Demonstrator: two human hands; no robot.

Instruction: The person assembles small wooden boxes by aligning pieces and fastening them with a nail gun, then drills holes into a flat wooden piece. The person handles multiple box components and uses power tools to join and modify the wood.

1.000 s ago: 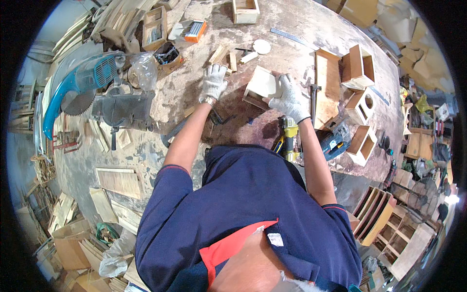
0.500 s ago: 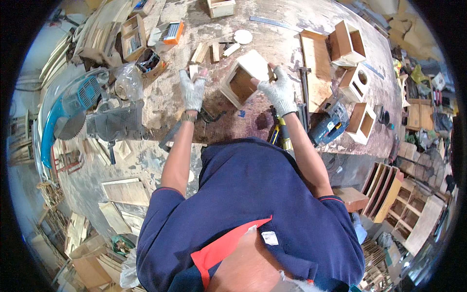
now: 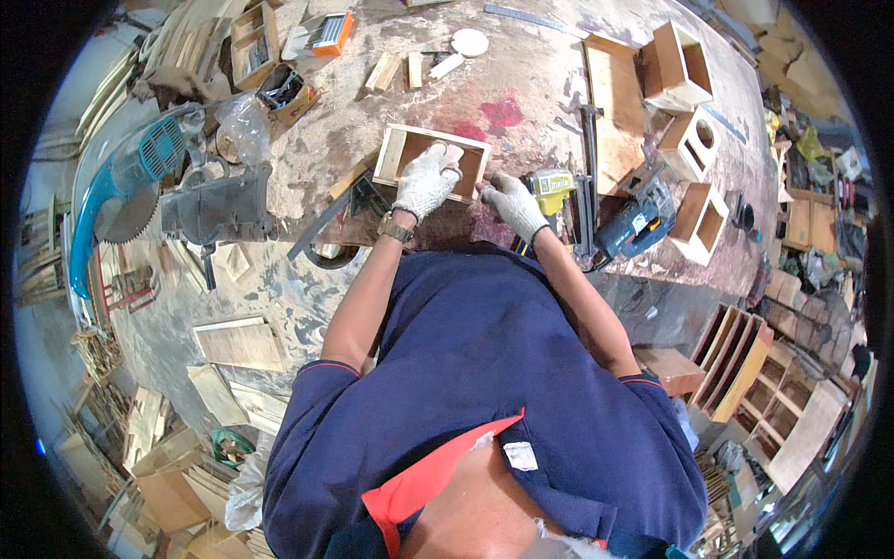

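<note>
A small wooden box [image 3: 476,146] lies on the workbench in front of me, its open side facing up. My left hand [image 3: 427,184], in a pale knitted glove with bare fingertips, reaches over the near wall into it with curled fingers. What those fingers hold, if anything, is hidden. A pale wood strip [image 3: 392,152] shows along the box's left inner side. My right hand [image 3: 513,206], gloved alike, has thumb and fingers closed at the box's near right corner. Just right of that hand is a lime-green power tool [image 3: 551,184].
A blue mitre saw [image 3: 130,191] stands at left. Short wood blocks [image 3: 384,71] and a white disc [image 3: 469,42] lie beyond the box. On the right are a long clamp [image 3: 589,140], a jigsaw [image 3: 635,224] and several wooden boxes [image 3: 675,67]. A black angled tool [image 3: 331,217] lies left.
The box has been turned open side up and brought nearer and left. My left hand has moved right into it, from holding a small wood block beside it. My right hand has come nearer.
</note>
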